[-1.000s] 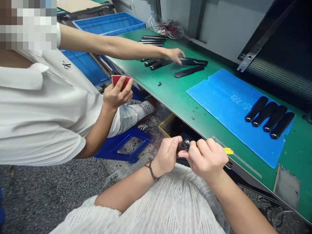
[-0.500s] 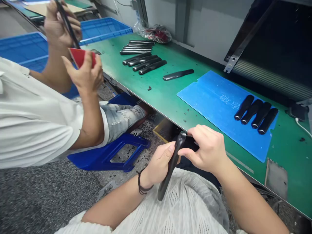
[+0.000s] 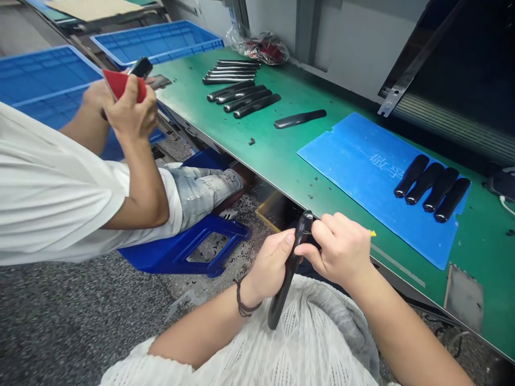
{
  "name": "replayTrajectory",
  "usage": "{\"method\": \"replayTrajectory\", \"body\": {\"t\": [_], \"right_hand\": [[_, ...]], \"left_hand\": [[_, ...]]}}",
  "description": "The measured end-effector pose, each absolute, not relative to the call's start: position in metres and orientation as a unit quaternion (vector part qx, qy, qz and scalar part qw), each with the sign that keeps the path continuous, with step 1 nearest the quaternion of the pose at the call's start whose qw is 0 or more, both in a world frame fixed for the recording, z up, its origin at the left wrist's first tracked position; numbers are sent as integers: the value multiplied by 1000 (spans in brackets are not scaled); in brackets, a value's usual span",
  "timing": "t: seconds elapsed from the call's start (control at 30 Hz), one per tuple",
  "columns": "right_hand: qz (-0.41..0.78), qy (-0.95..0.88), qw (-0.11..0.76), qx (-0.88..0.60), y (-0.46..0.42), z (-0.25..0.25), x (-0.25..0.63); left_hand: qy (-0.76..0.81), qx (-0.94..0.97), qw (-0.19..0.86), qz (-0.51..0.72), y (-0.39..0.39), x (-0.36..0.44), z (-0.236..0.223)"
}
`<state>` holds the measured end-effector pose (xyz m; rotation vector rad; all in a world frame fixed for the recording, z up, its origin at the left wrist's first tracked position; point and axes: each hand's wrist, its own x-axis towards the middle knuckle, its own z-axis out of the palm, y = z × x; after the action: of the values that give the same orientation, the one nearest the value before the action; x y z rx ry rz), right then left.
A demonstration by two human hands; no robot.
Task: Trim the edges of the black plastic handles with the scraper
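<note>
My left hand (image 3: 270,265) grips a long black plastic handle (image 3: 286,285) held upright over my lap, just off the bench edge. My right hand (image 3: 340,249) is closed against the handle's upper end, with a small yellow tool (image 3: 372,233) sticking out behind its fingers. Several finished black handles (image 3: 432,187) lie side by side on a blue mat (image 3: 362,166) on the green bench (image 3: 281,145) to my right.
A co-worker in a white shirt sits at my left on a blue stool (image 3: 189,249), holding a red scraper (image 3: 120,84) and a black handle. More black handles (image 3: 243,99) and one single handle (image 3: 300,119) lie farther up the bench. Blue crates (image 3: 156,40) stand behind.
My hands have shifted slightly along the handle. The co-worker lifted a handle off the bench a second ago and now holds it low against the red scraper.
</note>
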<state>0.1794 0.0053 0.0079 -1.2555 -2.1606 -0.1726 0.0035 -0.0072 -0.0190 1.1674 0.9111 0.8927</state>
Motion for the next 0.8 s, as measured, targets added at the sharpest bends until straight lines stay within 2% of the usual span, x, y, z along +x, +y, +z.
{"method": "replayTrajectory", "body": {"t": [0.27, 0.8], "right_hand": [[10, -830, 301, -469, -15, -7, 166], [8, -832, 288, -475, -26, -9, 161]], "left_hand": [[439, 491, 614, 435, 6, 6, -16], [462, 432, 610, 477, 13, 13, -15]]}}
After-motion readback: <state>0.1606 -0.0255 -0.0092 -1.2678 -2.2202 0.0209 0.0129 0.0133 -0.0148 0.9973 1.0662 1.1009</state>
